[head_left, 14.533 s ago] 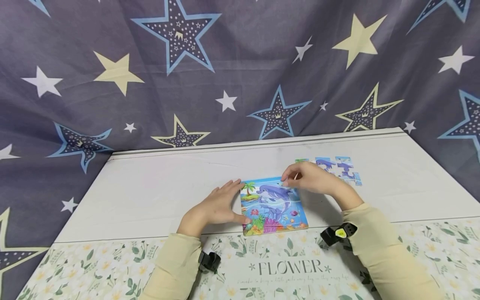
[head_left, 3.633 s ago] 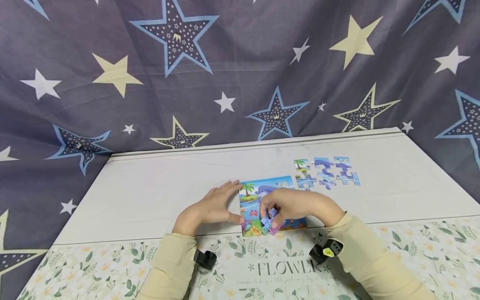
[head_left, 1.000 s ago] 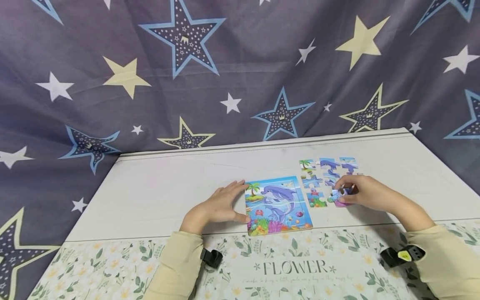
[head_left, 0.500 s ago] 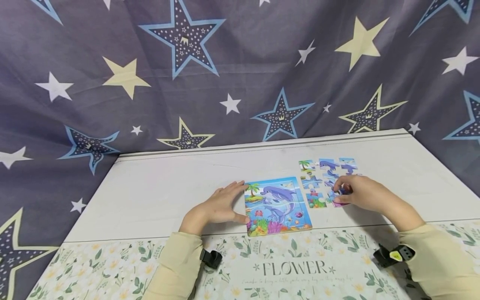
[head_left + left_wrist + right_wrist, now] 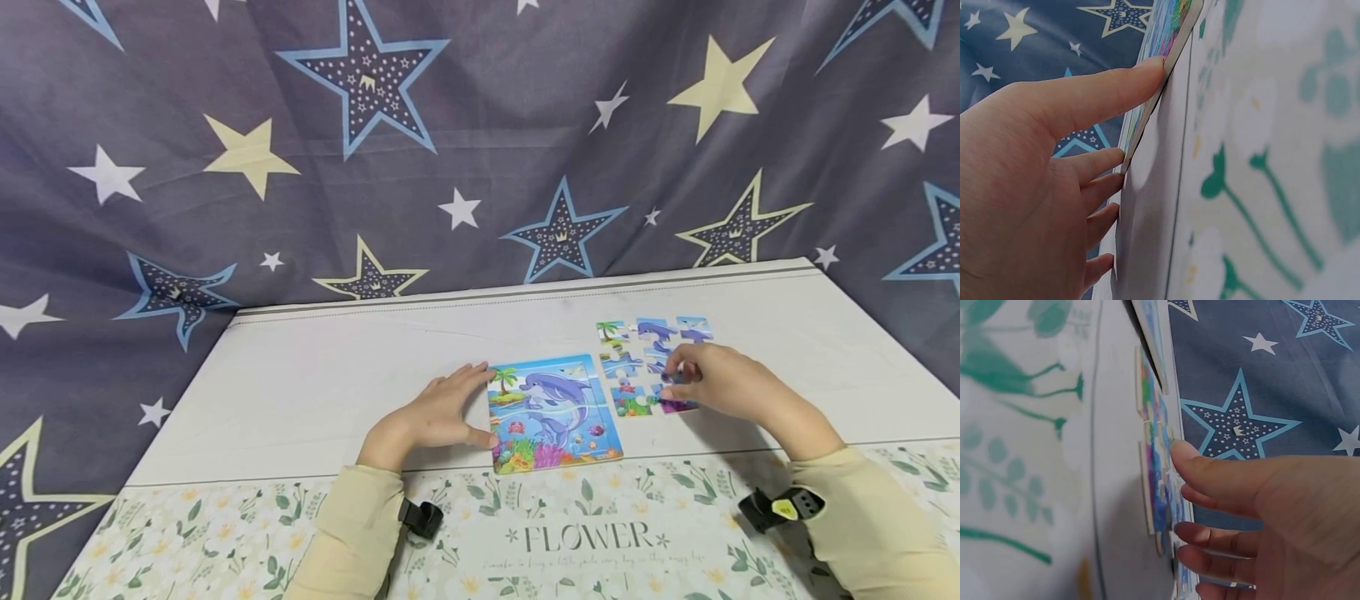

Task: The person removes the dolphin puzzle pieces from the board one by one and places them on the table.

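My left hand [image 5: 438,412] lies at the left edge of a square dolphin puzzle board [image 5: 555,412], thumb near its lower left corner and fingertips by the upper left. In the left wrist view the thumb [image 5: 1107,94] presses on the board's edge. To the right of the board my right hand [image 5: 723,387] hovers low over loose jigsaw pieces, thumb and fingers apart. Beneath it a pink-and-purple piece [image 5: 678,407] lies beside the crab-and-coral piece [image 5: 632,402]. The right wrist view has the thumb [image 5: 1210,472] right at the pieces [image 5: 1155,469], with nothing pinched.
Laid out in rows are a palm tree piece [image 5: 612,333], a dolphin head piece [image 5: 655,330] and several others, some partly hidden by the right hand. The white tabletop [image 5: 337,375] meets a floral "FLOWER" mat [image 5: 480,567] in front. A star-patterned curtain [image 5: 495,125] hangs behind.
My right hand went from the board to the loose pieces carrying a puzzle piece, set it down in the bottom row and loosened its fingers. The left hand has stayed at the board's edge.
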Available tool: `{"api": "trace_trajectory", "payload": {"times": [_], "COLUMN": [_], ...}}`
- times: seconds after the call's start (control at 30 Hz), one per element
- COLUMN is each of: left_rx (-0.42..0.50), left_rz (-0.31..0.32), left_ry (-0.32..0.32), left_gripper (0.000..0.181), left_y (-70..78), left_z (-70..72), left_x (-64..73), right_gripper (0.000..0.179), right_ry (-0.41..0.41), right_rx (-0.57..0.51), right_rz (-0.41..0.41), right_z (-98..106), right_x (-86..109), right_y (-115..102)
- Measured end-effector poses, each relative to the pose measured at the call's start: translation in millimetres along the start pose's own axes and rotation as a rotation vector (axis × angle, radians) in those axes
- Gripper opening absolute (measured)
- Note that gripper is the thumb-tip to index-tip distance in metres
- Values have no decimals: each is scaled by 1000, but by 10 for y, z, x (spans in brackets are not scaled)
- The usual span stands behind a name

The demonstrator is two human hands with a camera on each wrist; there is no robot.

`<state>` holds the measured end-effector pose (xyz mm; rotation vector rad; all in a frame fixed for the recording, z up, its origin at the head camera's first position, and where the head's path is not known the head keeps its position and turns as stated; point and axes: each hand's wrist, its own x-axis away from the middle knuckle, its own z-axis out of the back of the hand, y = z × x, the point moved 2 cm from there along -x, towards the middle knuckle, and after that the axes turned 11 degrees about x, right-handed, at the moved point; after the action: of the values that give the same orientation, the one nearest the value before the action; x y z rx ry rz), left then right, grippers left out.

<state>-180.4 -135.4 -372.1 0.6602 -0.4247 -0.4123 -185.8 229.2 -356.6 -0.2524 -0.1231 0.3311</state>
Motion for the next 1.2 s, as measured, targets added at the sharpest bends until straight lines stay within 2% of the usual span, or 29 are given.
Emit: {"api": "trace_trajectory", "payload": {"times": [0.17, 0.33, 0.5, 0.7, 1.2], "left_rx": [0, -4, -3, -7, -8], "left_rz": [-3, 1, 2, 1, -4], "left_ry": [3, 6, 5, 2, 1], "left_gripper": [99, 99, 100, 99, 100], "left_y": [-6, -5, -6, 2, -13], "left_z": [3, 4, 2, -2, 1], "left_x": [3, 8, 5, 5, -9], "right_gripper": [33, 33, 36, 37, 37], "right_ry": [14, 25, 8, 17, -40], "right_rx": [-24, -70, -158, -160, -162], "right_rz": [13, 61, 152, 264, 314], "right_z": [39, 32, 0, -26, -151], "right_x": [0, 2, 5, 13, 17], "right_y": [-60, -167, -280, -424, -742]}}
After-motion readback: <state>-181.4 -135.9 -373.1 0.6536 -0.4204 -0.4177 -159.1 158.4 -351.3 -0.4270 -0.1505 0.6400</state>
